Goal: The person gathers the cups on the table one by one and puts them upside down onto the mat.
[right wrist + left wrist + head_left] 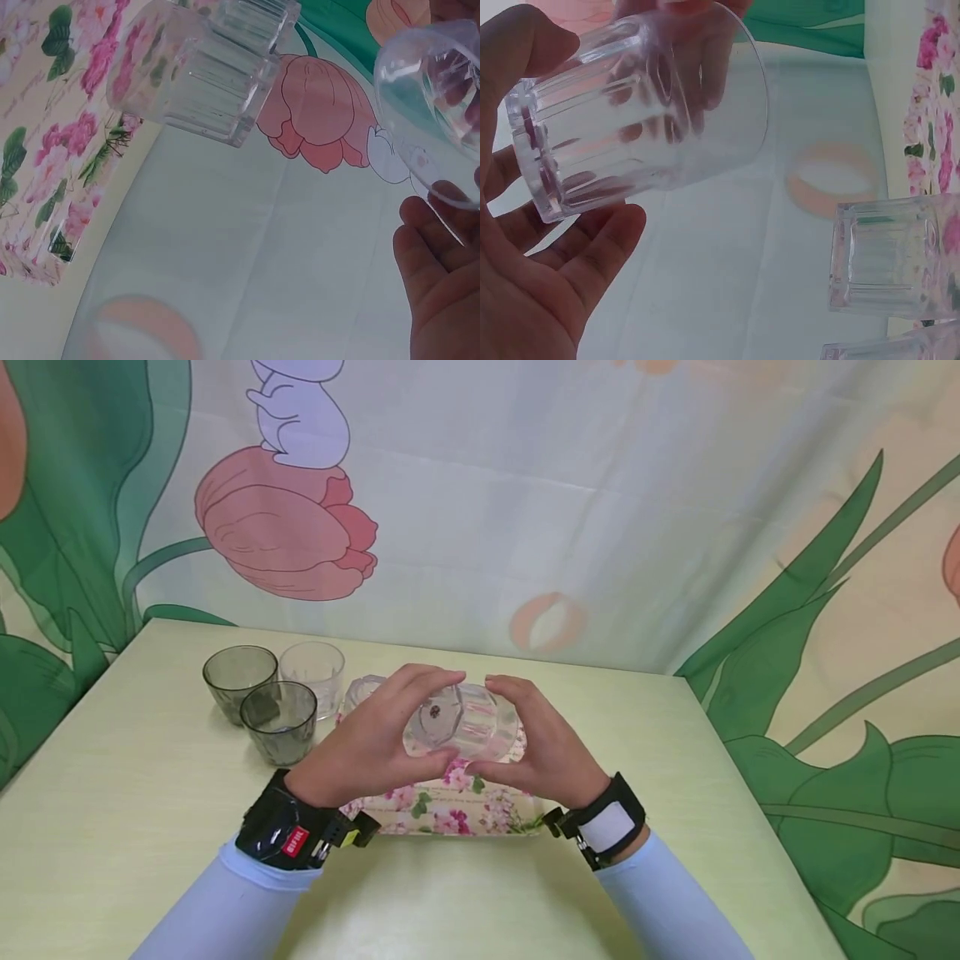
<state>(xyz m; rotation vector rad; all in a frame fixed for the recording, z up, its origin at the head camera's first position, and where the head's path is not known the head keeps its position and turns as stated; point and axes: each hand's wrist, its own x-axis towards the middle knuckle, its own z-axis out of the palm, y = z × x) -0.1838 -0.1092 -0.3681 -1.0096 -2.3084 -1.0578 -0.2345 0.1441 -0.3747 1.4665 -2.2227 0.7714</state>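
Observation:
Both hands hold a clear drinking glass (474, 720) tipped on its side, its faceted base toward the left hand and its rim toward the right. My left hand (378, 735) curls round the base end, thumb and fingers on opposite sides in the left wrist view. At the rim end, my right hand (543, 739) has its fingers and thumb bent round the glass. Below lies a floral-printed tray (450, 814). Clear glasses stand upside down on it, among them one clear glass (885, 255) and another clear glass (217, 82); the hands partly hide them in the head view.
Left of the tray stand two grey tinted glasses, a rear grey glass (240, 672) and a front grey glass (279, 727), with an upright clear glass (315, 668) beside them. A pale table (150, 827) carries everything. Behind it hangs a printed cloth (480, 543) with tulips.

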